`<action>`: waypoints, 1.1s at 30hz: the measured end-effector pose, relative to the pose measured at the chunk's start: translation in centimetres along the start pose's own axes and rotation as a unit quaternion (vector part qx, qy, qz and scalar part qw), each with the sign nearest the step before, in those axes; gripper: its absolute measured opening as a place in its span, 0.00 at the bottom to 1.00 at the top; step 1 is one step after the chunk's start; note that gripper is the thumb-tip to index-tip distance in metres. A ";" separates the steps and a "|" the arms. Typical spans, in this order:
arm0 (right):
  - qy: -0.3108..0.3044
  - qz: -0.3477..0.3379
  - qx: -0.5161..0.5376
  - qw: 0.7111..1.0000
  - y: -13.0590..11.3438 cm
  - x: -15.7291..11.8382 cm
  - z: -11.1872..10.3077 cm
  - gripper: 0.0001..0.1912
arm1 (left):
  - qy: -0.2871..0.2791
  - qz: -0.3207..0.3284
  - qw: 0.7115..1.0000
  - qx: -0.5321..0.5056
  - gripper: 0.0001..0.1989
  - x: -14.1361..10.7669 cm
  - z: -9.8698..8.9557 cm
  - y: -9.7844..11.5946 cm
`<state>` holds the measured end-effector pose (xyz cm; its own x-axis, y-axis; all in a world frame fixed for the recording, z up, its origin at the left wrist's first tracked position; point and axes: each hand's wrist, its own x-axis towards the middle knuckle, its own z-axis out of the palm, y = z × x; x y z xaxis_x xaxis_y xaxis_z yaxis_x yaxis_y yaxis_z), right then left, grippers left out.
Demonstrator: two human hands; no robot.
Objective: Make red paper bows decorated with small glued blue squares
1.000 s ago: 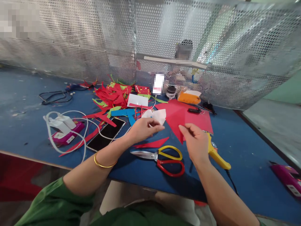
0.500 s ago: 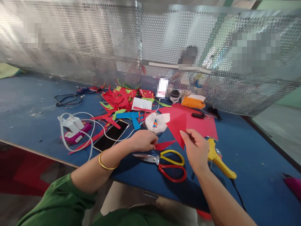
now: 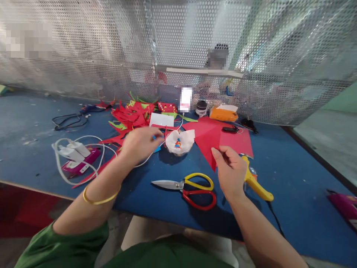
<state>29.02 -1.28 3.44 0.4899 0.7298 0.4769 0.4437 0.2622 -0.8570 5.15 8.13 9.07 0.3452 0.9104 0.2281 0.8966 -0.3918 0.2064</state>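
My right hand [image 3: 230, 165] pinches the lower corner of a pointed piece of red paper [image 3: 208, 139] between thumb and fingers. Over the left part of the table, my left hand [image 3: 143, 145] hovers by the scraps with its fingers slightly apart; a bit of blue shows in the gap, and no red scrap is visible in it. Between the hands stands a small white cup-like paper item [image 3: 180, 143] with a colourful print. Nearer to me lie scissors [image 3: 182, 185] with one yellow and one red handle, blades closed and pointing left.
A yellow glue gun [image 3: 258, 186] lies beside my right wrist. Red and green paper scraps [image 3: 134, 113] are heaped at the back. White chargers [image 3: 74, 150] with looped cables sit at left. Red sheets [image 3: 240, 143], an orange packet [image 3: 223, 113] and a phone [image 3: 186, 99] stand or lie before the perforated metal screen.
My left hand has moved left and away from me, over the scraps; the small red scrap it held no longer shows. My right hand keeps its pinch on the red paper. The view has shifted slightly.
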 end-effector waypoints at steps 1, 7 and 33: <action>0.009 -0.002 -0.003 1.000 -0.1 0.1 -0.1 0.11 | -0.072 0.065 0.995 -0.017 0.13 -1.4 0.9 1.7; 0.012 -0.011 0.011 1.000 -0.1 0.1 0.0 0.11 | -0.186 0.247 0.951 -0.010 0.19 -6.1 6.1 7.3; -0.134 0.075 0.063 0.986 0.2 -0.3 0.5 0.12 | -0.190 0.152 0.960 -0.137 0.13 -5.5 0.1 1.2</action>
<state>28.58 -1.08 3.05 0.3191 0.9027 0.2886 0.2765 0.2026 -0.9394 4.36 2.69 7.99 0.7025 0.7108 -0.0344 0.6493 -0.6204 0.4399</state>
